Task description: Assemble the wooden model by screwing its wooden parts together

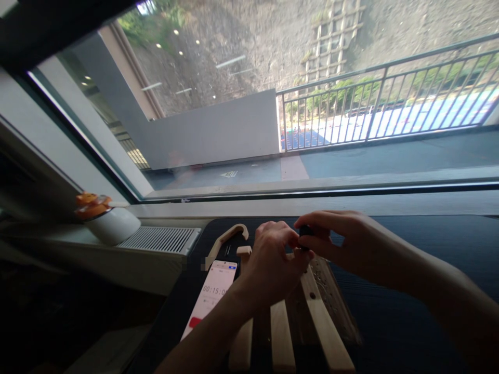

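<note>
My right hand (335, 228) pinches a small black knob-like piece (306, 237) between thumb and fingers. My left hand (275, 254) is closed right against it, its fingertips at the near side of the black piece; what they grip is hidden. Both hands are over the upper end of a pale wooden strip (327, 322), which has a dark round hole. Left of that strip lie a second pale strip (283, 332) and a third strip (241, 348), partly covered by my left arm. Under the strips is a brown board (331, 291) with small marks or bits on it.
A phone (212, 291) showing a running timer lies left of my left forearm. Beyond it rests a curved wooden piece (230, 236) on the dark table (390, 332). A white container with an orange top (111, 223) stands on the ledge. A large window (218, 140) rises behind the table.
</note>
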### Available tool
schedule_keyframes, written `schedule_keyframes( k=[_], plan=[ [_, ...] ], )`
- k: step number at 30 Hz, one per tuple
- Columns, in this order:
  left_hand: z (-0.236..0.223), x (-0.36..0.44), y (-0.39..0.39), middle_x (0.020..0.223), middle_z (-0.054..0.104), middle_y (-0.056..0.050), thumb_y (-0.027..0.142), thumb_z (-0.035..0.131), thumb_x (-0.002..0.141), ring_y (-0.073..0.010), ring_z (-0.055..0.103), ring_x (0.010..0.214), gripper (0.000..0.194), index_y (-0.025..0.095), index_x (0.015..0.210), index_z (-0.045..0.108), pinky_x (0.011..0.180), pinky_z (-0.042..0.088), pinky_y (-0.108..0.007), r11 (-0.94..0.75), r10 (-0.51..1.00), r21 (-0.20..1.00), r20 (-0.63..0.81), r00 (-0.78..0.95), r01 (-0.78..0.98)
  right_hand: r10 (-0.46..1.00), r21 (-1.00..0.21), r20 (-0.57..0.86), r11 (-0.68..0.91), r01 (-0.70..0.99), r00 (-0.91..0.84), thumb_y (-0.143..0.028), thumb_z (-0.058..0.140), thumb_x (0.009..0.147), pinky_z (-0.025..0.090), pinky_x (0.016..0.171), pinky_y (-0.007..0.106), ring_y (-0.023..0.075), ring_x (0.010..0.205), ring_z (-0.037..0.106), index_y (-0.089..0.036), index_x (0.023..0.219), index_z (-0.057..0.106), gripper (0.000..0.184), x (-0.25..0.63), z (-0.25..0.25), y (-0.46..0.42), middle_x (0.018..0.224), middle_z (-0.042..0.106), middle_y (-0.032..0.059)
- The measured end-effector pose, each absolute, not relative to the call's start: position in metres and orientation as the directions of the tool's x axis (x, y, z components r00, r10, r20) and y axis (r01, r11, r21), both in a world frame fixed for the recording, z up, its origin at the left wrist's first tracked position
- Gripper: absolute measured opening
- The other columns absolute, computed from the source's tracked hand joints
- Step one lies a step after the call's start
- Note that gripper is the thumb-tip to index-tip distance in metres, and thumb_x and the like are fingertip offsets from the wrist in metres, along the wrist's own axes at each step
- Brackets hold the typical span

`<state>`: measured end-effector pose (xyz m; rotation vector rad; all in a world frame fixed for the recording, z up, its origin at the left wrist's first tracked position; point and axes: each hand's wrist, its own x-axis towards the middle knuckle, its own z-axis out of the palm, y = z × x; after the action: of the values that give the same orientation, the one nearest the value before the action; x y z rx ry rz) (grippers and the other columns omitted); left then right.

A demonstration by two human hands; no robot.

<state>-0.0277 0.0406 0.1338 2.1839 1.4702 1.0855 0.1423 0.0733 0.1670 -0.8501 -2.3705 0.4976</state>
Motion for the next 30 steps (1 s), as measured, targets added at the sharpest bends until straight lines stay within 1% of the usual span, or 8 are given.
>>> schedule_keyframes(
  k=[4,7,8,12,15,19,24,30],
  plan=[
    [0.139,-0.030,0.038,0.080,0.060,-0.001,0.016,0.062,0.075,-0.0183,0.054,0.085,0.004,0.019,0.072,0.062,0.084,0.039,-0.035,-0.434,0.896,0.616,0.372,0.243,0.657,0.667,-0.486,0.378,0.733,0.475,-0.642,-0.037,0.053,0.088,0.038,0.054,0.023,0.0114,0.059,0.052,-0.023,0.093,0.066,0.020,0.142,0.167,0.074,0.070,0.063,-0.0009],
    [0.139,-0.029,0.038,0.080,0.060,0.000,0.017,0.061,0.075,-0.0178,0.053,0.084,0.003,0.020,0.075,0.063,0.084,0.039,-0.035,-0.424,0.903,0.618,0.341,0.260,0.663,0.668,-0.484,0.365,0.731,0.480,-0.648,-0.040,0.052,0.089,0.039,0.055,0.023,0.0117,0.060,0.053,-0.024,0.093,0.065,0.021,0.142,0.166,0.074,0.071,0.063,-0.0012],
    [0.138,-0.029,0.038,0.078,0.059,0.001,0.019,0.063,0.075,-0.0178,0.053,0.083,0.001,0.020,0.075,0.063,0.084,0.039,-0.036,-0.426,0.902,0.606,0.344,0.261,0.672,0.671,-0.487,0.359,0.728,0.483,-0.649,-0.041,0.052,0.089,0.039,0.055,0.024,0.0119,0.061,0.053,-0.024,0.094,0.065,0.022,0.143,0.166,0.074,0.073,0.064,-0.0009],
    [0.129,-0.026,0.042,0.073,0.057,0.002,0.031,0.070,0.073,-0.0176,0.051,0.078,0.015,0.019,0.074,0.060,0.085,0.037,-0.038,-0.439,0.884,0.533,0.402,0.239,0.723,0.677,-0.496,0.342,0.719,0.487,-0.652,-0.039,0.051,0.090,0.039,0.056,0.024,0.0122,0.064,0.055,-0.024,0.093,0.064,0.020,0.144,0.166,0.074,0.076,0.065,-0.0009],
    [0.124,-0.025,0.044,0.069,0.055,0.002,0.029,0.069,0.074,-0.0170,0.050,0.074,0.017,0.019,0.069,0.056,0.083,0.037,-0.038,-0.438,0.864,0.491,0.461,0.202,0.753,0.669,-0.496,0.343,0.725,0.478,-0.659,-0.036,0.051,0.090,0.039,0.056,0.023,0.0118,0.065,0.055,-0.024,0.093,0.064,0.018,0.144,0.167,0.073,0.077,0.065,-0.0011],
    [0.123,-0.024,0.044,0.066,0.054,0.002,0.031,0.070,0.073,-0.0171,0.049,0.072,0.023,0.019,0.065,0.053,0.082,0.036,-0.038,-0.426,0.851,0.460,0.496,0.173,0.779,0.672,-0.488,0.350,0.725,0.485,-0.653,-0.038,0.049,0.090,0.038,0.055,0.023,0.0110,0.064,0.053,-0.025,0.093,0.063,0.020,0.145,0.168,0.074,0.075,0.064,-0.0024],
    [0.123,-0.024,0.043,0.065,0.053,0.003,0.027,0.070,0.074,-0.0161,0.049,0.071,0.024,0.018,0.062,0.050,0.080,0.036,-0.036,-0.433,0.846,0.468,0.505,0.168,0.770,0.680,-0.483,0.349,0.720,0.498,-0.645,-0.036,0.051,0.089,0.037,0.055,0.023,0.0106,0.063,0.052,-0.025,0.090,0.064,0.017,0.143,0.170,0.074,0.073,0.063,-0.0030],
    [0.123,-0.026,0.042,0.066,0.054,0.003,0.024,0.069,0.074,-0.0158,0.051,0.073,0.021,0.018,0.063,0.053,0.083,0.036,-0.036,-0.446,0.847,0.475,0.497,0.187,0.758,0.679,-0.462,0.375,0.727,0.508,-0.632,-0.035,0.054,0.086,0.035,0.053,0.022,0.0093,0.058,0.050,-0.025,0.090,0.065,0.015,0.143,0.168,0.074,0.067,0.060,-0.0048]
  ],
)
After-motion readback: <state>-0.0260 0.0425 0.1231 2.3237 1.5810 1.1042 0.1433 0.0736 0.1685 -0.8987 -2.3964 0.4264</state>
